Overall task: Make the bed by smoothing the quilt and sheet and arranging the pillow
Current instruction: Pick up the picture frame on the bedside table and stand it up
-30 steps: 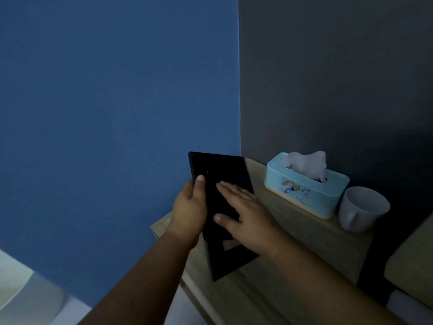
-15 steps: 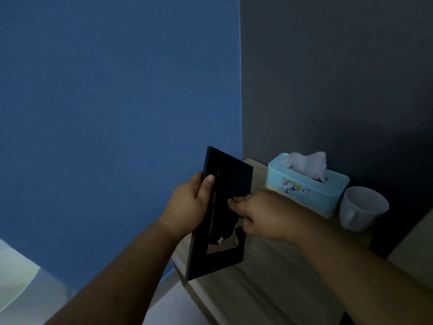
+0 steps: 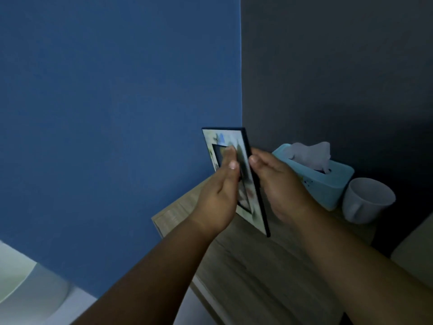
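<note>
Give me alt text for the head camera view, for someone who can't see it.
A left hand and a right hand hold a picture frame over a wooden table, in a dim corner where a blue wall meets a grey wall. A light blue tissue box and a white cup stand on the table to the right.

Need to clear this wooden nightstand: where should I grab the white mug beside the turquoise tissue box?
Probably by its handle, from the near side: the white mug stands upright, its handle turned that way, the dark wall stands behind and the turquoise tissue box sits at its left.
</note>
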